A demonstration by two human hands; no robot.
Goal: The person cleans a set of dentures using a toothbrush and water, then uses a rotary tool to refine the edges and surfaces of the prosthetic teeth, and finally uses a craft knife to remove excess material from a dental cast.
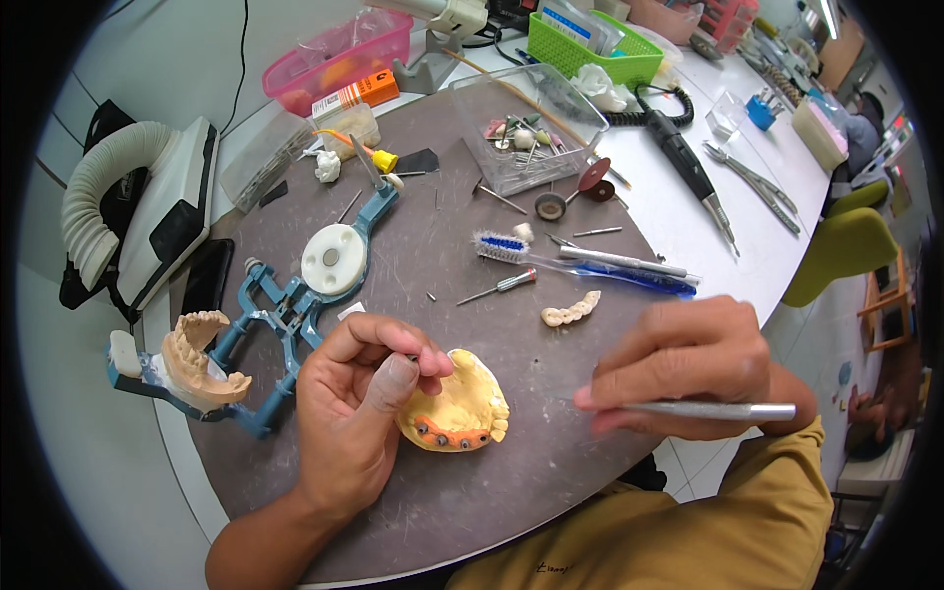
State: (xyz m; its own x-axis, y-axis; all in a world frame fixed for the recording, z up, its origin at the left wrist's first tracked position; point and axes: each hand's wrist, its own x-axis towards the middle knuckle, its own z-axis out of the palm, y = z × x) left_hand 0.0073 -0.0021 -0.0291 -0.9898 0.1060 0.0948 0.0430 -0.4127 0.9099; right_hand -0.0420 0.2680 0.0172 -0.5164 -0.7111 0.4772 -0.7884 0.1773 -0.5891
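Note:
My left hand [346, 418] pinches a tiny dark piece [412, 358] between thumb and forefinger; its kind is too small to tell. Directly beneath and beside those fingers lies a yellow plaster dental cast [464, 388], with an orange gum strip [454, 434] and several metal posts along its near edge. To the right, above the bench, my right hand [683, 359] grips a slim silver-handled hand tool [713, 410]. Its handle end points right, while the working tip is hidden or blurred at the fingers. Between the hands, farther back, rests a tooth-coloured dental bridge [570, 311].
A blue articulator [295, 315] bearing a beige cast [197, 364] stands at left. Behind are a small screwdriver [500, 285], a toothbrush [590, 264], a clear box of burs [526, 138] and a black handpiece [688, 162]. A white suction hose [98, 187] curves at far left.

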